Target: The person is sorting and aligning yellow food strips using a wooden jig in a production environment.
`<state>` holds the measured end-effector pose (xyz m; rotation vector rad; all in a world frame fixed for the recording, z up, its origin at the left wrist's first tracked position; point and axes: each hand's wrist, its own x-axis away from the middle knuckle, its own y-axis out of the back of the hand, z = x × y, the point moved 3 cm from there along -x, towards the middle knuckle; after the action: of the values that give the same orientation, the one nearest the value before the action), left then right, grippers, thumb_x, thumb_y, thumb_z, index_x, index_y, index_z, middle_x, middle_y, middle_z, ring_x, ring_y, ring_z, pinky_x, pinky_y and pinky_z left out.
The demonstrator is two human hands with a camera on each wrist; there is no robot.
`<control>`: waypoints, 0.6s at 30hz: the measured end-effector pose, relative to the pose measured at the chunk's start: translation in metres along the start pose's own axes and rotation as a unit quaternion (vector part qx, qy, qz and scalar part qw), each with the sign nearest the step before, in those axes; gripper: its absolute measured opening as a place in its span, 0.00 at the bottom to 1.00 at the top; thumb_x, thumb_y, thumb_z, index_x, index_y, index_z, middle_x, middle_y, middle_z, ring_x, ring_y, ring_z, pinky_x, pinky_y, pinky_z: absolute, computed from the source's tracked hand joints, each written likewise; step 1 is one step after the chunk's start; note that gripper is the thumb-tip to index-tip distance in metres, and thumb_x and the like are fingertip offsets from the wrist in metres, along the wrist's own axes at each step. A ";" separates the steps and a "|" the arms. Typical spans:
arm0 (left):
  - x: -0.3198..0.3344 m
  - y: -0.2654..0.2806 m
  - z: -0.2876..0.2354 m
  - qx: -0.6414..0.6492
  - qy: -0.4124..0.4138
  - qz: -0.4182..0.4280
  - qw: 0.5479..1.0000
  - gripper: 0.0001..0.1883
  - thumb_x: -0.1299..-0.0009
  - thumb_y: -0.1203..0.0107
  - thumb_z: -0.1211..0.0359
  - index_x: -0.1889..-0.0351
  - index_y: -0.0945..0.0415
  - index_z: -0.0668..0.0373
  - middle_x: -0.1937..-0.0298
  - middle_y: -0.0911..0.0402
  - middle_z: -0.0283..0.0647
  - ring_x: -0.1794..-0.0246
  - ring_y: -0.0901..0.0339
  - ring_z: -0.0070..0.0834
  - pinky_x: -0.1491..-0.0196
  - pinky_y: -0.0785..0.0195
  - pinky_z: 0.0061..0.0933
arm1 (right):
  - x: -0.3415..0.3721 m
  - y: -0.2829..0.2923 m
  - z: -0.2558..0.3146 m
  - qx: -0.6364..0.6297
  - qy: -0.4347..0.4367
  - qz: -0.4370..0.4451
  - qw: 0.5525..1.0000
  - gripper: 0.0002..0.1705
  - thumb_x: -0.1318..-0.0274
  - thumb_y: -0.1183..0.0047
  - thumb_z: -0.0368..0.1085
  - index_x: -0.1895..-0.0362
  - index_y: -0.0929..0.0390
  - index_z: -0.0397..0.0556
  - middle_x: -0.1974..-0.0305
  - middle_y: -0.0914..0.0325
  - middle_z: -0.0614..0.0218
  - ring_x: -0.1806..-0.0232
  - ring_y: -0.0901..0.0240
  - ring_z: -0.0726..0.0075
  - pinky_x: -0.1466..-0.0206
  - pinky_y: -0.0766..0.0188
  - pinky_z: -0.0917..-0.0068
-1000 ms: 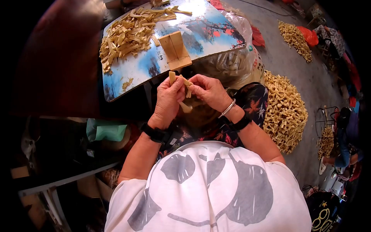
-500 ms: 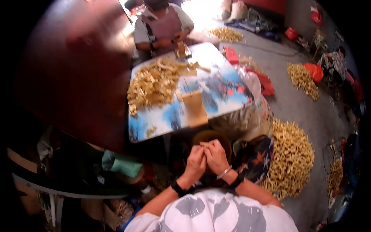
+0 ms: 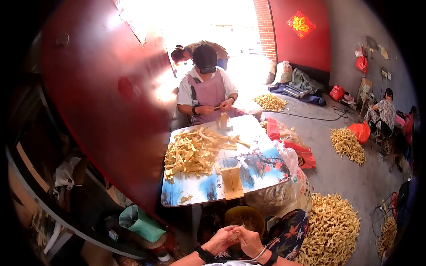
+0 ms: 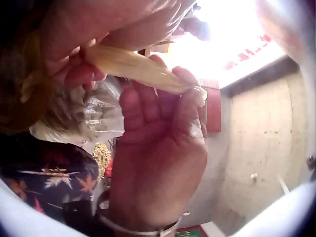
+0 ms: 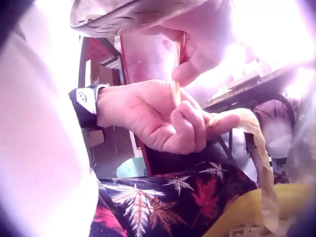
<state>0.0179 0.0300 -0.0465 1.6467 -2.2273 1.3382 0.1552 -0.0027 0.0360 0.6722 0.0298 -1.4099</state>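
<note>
Low in the head view, my left hand (image 3: 220, 239) and right hand (image 3: 251, 244) meet above a yellow bucket (image 3: 228, 213). Between them runs a soft, pale yellow strip (image 4: 138, 68), stretched from my left fingers (image 4: 89, 74) to my right hand (image 4: 160, 148), whose thumb and fingers pinch its end. In the right wrist view, the left hand (image 5: 148, 116) has curled fingers gripping the strip, and a loose length (image 5: 264, 163) hangs over the index finger down toward the bucket. The right hand's fingers (image 5: 190, 69) pinch the upper part there.
A painted table (image 3: 204, 196) stands ahead, bearing a heap of strips (image 3: 191, 153) and a small wooden stand (image 3: 231, 184). A person in an apron (image 3: 208, 91) sits across it. A large pile of knotted pieces (image 3: 330, 230) lies to my right; a green bag (image 3: 140, 224) is at left.
The head view has tilted up, so table and hands sit lower and the room shows. My hands, slightly apart a second ago, have come together and stay close with the strip.
</note>
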 end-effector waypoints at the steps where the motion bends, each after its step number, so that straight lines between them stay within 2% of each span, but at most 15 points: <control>1: 0.006 -0.006 -0.004 -0.039 -0.009 -0.029 0.999 0.09 0.28 0.46 0.73 0.51 0.21 0.60 0.61 0.20 0.36 0.62 0.21 0.26 0.61 0.24 0.30 | -0.002 0.004 0.000 0.002 0.018 -0.024 1.000 0.10 0.40 0.49 0.28 0.55 0.24 0.48 0.63 0.20 0.51 0.63 0.21 0.45 0.62 0.23 0.62; 2: 0.000 0.002 0.000 -0.160 -0.049 -0.023 0.986 0.11 0.30 0.45 0.73 0.50 0.21 0.59 0.61 0.18 0.38 0.63 0.19 0.31 0.62 0.25 0.29 | -0.002 0.007 -0.001 0.004 0.033 -0.047 0.998 0.10 0.40 0.49 0.28 0.54 0.24 0.47 0.60 0.20 0.51 0.62 0.21 0.46 0.61 0.22 0.63; 3: 0.006 -0.007 -0.008 -0.314 -0.141 -0.020 0.939 0.11 0.30 0.45 0.74 0.50 0.22 0.61 0.61 0.18 0.39 0.64 0.19 0.29 0.62 0.25 0.29 | -0.001 0.009 -0.002 0.004 0.048 -0.069 0.996 0.10 0.40 0.48 0.28 0.54 0.24 0.47 0.57 0.20 0.51 0.61 0.20 0.47 0.60 0.22 0.64; 4: 0.017 -0.023 -0.018 -0.456 -0.227 -0.018 0.860 0.12 0.30 0.45 0.76 0.49 0.23 0.62 0.61 0.18 0.40 0.65 0.19 0.27 0.62 0.24 0.29 | 0.004 0.006 -0.011 -0.037 -0.035 -0.061 0.997 0.07 0.36 0.51 0.31 0.55 0.25 0.47 0.50 0.21 0.55 0.57 0.20 0.58 0.62 0.20 0.67; 5: 0.027 -0.037 -0.026 -0.583 -0.305 -0.016 0.753 0.13 0.31 0.46 0.77 0.49 0.24 0.63 0.60 0.18 0.42 0.66 0.20 0.26 0.62 0.24 0.29 | 0.007 0.003 -0.022 -0.149 -0.127 -0.073 0.978 0.07 0.34 0.52 0.32 0.55 0.25 0.48 0.52 0.21 0.58 0.59 0.21 0.62 0.64 0.20 0.68; 6: 0.034 -0.047 -0.032 -0.627 -0.342 -0.008 0.700 0.14 0.34 0.45 0.77 0.50 0.24 0.63 0.62 0.19 0.41 0.66 0.20 0.29 0.62 0.24 0.30 | 0.010 -0.002 -0.033 -0.259 -0.217 -0.083 0.937 0.07 0.32 0.54 0.34 0.55 0.25 0.48 0.54 0.21 0.60 0.60 0.21 0.66 0.66 0.20 0.69; 7: 0.040 -0.055 -0.038 -0.668 -0.377 0.000 0.641 0.15 0.37 0.45 0.78 0.51 0.24 0.62 0.64 0.19 0.41 0.65 0.20 0.32 0.62 0.24 0.31 | 0.014 -0.008 -0.045 -0.362 -0.303 -0.093 0.876 0.07 0.31 0.56 0.35 0.56 0.25 0.49 0.55 0.21 0.63 0.62 0.22 0.70 0.68 0.20 0.69; 8: 0.045 -0.063 -0.042 -0.705 -0.409 0.008 0.579 0.17 0.40 0.44 0.78 0.51 0.24 0.62 0.65 0.20 0.40 0.65 0.21 0.35 0.62 0.24 0.32 | 0.020 -0.015 -0.060 -0.373 -0.360 -0.096 0.850 0.09 0.28 0.60 0.37 0.57 0.26 0.51 0.63 0.24 0.70 0.69 0.27 0.77 0.76 0.24 0.75; 9: 0.048 -0.067 -0.041 -0.738 -0.437 0.017 0.514 0.18 0.43 0.44 0.79 0.52 0.24 0.61 0.67 0.21 0.40 0.65 0.21 0.38 0.62 0.24 0.33 | 0.020 -0.016 -0.060 -0.385 -0.385 -0.087 0.834 0.09 0.28 0.59 0.37 0.58 0.26 0.52 0.65 0.25 0.71 0.72 0.29 0.78 0.77 0.26 0.76; 10: 0.047 -0.070 -0.040 -0.726 -0.482 0.030 0.489 0.17 0.45 0.43 0.78 0.55 0.24 0.61 0.65 0.23 0.40 0.65 0.22 0.37 0.61 0.24 0.34 | 0.017 -0.016 -0.060 -0.397 -0.410 -0.079 0.817 0.08 0.28 0.59 0.37 0.58 0.26 0.52 0.67 0.26 0.72 0.74 0.30 0.79 0.78 0.28 0.77; 11: 0.048 -0.074 -0.040 -0.716 -0.498 0.028 0.489 0.17 0.44 0.42 0.78 0.56 0.24 0.61 0.64 0.24 0.40 0.66 0.22 0.37 0.61 0.24 0.33 | 0.014 -0.016 -0.059 -0.409 -0.434 -0.072 0.799 0.08 0.28 0.58 0.37 0.58 0.26 0.53 0.68 0.28 0.73 0.76 0.32 0.79 0.79 0.30 0.79; 14: 0.053 -0.084 -0.043 -0.698 -0.526 0.009 0.486 0.15 0.44 0.42 0.77 0.57 0.25 0.61 0.60 0.25 0.42 0.67 0.22 0.37 0.63 0.24 0.32 | 0.008 -0.017 -0.044 -0.406 -0.448 -0.101 0.790 0.09 0.28 0.57 0.38 0.60 0.25 0.54 0.71 0.28 0.75 0.77 0.34 0.81 0.81 0.35 0.82; 16: 0.049 -0.080 -0.041 -0.701 -0.525 -0.021 0.483 0.14 0.43 0.42 0.76 0.58 0.25 0.61 0.59 0.26 0.43 0.68 0.22 0.37 0.65 0.24 0.31 | 0.011 -0.024 -0.065 -0.397 -0.411 -0.069 0.818 0.09 0.29 0.56 0.39 0.60 0.24 0.53 0.72 0.28 0.76 0.77 0.35 0.82 0.80 0.35 0.82; 18: 0.046 -0.074 -0.041 -0.739 -0.470 -0.066 0.479 0.12 0.42 0.42 0.76 0.59 0.25 0.61 0.59 0.25 0.43 0.67 0.22 0.36 0.67 0.24 0.30 | 0.012 -0.025 -0.071 -0.381 -0.391 -0.041 0.837 0.10 0.29 0.55 0.41 0.60 0.23 0.53 0.72 0.27 0.77 0.75 0.34 0.83 0.77 0.35 0.83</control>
<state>0.0408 0.0189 0.0464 1.4316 -1.9138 -1.7145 0.1610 0.0181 -0.0368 -0.5956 -0.0267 -1.5088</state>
